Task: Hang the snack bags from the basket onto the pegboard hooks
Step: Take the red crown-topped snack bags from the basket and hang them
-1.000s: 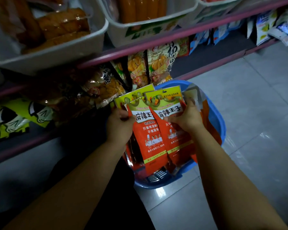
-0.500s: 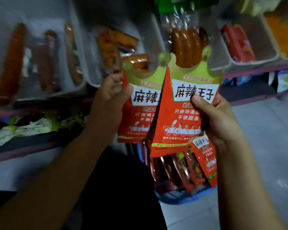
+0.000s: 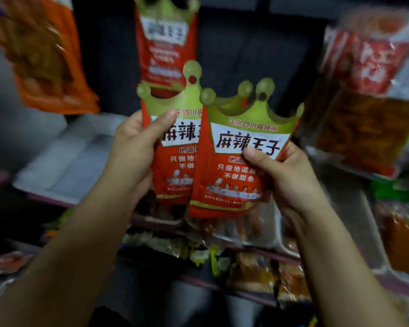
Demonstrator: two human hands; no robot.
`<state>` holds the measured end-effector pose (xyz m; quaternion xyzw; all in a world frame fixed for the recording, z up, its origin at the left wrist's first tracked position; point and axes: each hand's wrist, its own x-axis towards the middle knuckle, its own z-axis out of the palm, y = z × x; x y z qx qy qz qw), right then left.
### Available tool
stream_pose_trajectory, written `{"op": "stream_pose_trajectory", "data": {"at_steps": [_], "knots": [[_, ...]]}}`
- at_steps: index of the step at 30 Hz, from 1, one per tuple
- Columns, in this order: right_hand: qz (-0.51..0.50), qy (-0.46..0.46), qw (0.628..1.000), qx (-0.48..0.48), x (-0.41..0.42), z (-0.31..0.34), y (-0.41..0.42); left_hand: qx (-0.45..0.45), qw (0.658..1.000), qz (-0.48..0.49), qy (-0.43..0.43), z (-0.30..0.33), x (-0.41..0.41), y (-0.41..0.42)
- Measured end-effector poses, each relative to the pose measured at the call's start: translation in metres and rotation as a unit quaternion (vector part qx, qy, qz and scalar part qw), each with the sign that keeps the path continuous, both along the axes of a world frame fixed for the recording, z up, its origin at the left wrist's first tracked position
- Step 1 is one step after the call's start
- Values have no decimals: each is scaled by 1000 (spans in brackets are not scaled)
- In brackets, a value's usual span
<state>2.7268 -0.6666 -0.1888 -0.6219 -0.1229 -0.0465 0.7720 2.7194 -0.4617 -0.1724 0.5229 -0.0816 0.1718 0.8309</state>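
Up before the dark pegboard (image 3: 257,50) we hold two red foil snack bags with green crown-shaped tops, one in each hand, both standing upright with their long axes vertical. Our left hand (image 3: 137,147) pinches the left red bag (image 3: 175,147), thumb across its front near the white label and fingers curled behind. Our right hand (image 3: 283,175) grips the right red bag (image 3: 241,161) the same way at its right edge, thumb pressed on the label. The right bag overlaps the front of the left one. Each crown's hang hole sits above our fingers, pointing up toward a matching red hung bag (image 3: 167,43) directly above the left one. We judge the left hand nearer that hook, though the hook itself is too blurred to make out.
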Motion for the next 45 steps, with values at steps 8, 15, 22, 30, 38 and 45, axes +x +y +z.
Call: {"op": "stream_pose_trajectory", "data": {"at_steps": [8,15,22,30,38,45], "knots": [[43,-41,998,-15,49,36,91,-9,997,14,-79,57,42,85],[6,-25,999,-30,70,42,108,168,974,84,-128,88,85,119],[-23,-53,997,-43,76,59,112,249,955,81,-139,111,105,120],[0,-103,992,-75,66,70,123,214,953,68,-205,120,92,124],[5,-110,991,-79,65,74,130,212,942,94,-245,125,84,129],[9,-108,991,-82,63,76,133,212,946,102,-225,129,87,131]]}}
